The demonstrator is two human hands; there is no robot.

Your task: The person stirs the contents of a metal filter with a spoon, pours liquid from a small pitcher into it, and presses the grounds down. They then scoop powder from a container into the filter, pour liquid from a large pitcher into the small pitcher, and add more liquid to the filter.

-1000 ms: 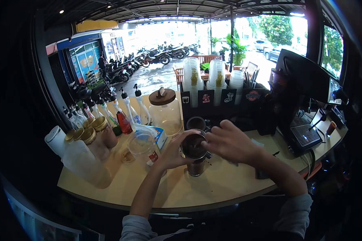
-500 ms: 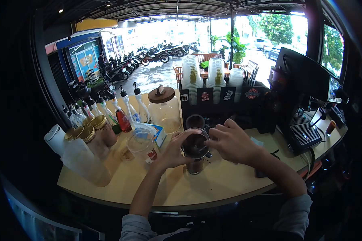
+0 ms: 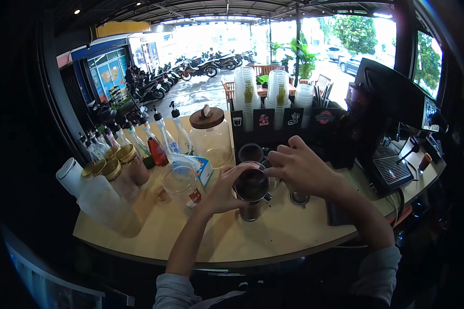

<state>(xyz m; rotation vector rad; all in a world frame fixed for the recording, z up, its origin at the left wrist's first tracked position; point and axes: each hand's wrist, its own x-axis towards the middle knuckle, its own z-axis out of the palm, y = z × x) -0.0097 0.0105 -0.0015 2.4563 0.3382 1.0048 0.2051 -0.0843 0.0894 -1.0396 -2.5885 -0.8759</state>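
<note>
A round container with dark contents stands upright near the middle of the counter, on or above a clear glass base. Around its left side and rim my left hand is wrapped. My right hand is closed at the right of the rim, its fingertips pinched on something I cannot make out. Just behind the container is another dark round vessel. A clear plastic pitcher with a red label stands left of my left hand.
Behind are a glass jar with a wooden lid, stacked cups and a black organiser. Pump bottles and gold-lidded jars line the left. An espresso machine stands right. The counter edge is nearest me.
My right hand has shifted slightly upward beside the rim. A small glass item on the counter below my right forearm now shows. My left hand stays around the container.
</note>
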